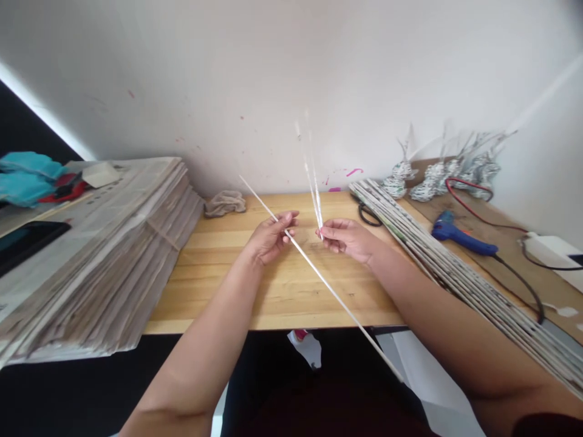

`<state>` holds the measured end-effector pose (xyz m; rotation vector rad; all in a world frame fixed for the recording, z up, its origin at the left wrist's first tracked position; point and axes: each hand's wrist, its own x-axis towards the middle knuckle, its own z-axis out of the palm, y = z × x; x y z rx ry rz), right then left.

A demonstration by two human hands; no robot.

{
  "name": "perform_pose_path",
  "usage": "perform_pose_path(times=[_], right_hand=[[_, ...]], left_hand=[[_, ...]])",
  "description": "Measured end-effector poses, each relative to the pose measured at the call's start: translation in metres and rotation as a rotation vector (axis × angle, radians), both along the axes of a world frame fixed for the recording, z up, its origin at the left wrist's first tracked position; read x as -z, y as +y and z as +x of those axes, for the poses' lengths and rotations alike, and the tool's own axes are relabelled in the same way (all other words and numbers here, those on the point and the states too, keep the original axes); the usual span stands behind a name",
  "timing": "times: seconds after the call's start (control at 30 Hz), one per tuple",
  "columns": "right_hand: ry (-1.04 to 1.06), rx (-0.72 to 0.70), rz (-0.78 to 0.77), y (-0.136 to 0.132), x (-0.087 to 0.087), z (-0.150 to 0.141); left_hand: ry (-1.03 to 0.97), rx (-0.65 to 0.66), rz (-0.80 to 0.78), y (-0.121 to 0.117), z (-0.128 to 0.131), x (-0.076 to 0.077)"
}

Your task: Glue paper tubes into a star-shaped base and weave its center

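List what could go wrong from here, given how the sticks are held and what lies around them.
The long stick in the left hand reaches past the front edge of the table, so it might catch there or get bent.
The right hand pinches the thin sticks near their lower ends, so they could tip or splay.

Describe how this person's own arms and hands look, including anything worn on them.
The left hand and right hand are ungloved, with no ring, watch or bracelet showing. Both forearms are uncovered, without markings that I can make out. A dark sleeve seems to edge in by the right elbow; none shows on the left.
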<state>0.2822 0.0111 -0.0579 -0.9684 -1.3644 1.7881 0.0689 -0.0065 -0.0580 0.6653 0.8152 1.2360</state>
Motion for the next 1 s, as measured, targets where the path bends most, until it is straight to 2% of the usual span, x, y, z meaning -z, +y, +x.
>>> perform_pose_path(times=[0.27, 0.37, 0.47, 0.53, 0.63, 0.7, 0.87, 0.93, 1.0], right_hand=[[-0.062, -0.017, 0.19, -0.003, 0.004, -0.005], [-0.085, -0.049, 0.218, -0.003, 0.006, -0.006], [-0.115, -0.002, 0.237, -0.002, 0.009, -0.007], [-0.115, 0.035, 0.244, 0.0, 0.01, -0.008], [-0.139, 0.056, 0.281, 0.0, 0.011, -0.009], [-0.207, 0.076, 0.369, -0.001, 0.011, -0.01], [-0.516, 0.096, 0.805, -0.006, 0.015, -0.012], [-0.5, 0.096, 0.844, -0.006, 0.016, -0.013], [-0.418, 0.156, 0.778, -0.007, 0.01, -0.013]], left_hand=[[0.0, 0.209, 0.025, -0.011, 0.019, 0.005], [0.031, 0.142, 0.009, -0.011, 0.023, 0.008], [0.112, -0.011, 0.018, -0.011, 0.028, 0.011], [0.143, -0.062, 0.06, -0.011, 0.031, 0.013], [0.119, -0.051, 0.094, -0.013, 0.034, 0.014], [0.093, -0.021, 0.075, -0.012, 0.035, 0.015], [0.167, 0.045, 0.019, -0.009, 0.036, 0.017], [0.161, 0.012, -0.013, -0.007, 0.035, 0.018], [0.117, -0.02, -0.029, -0.005, 0.032, 0.018]])
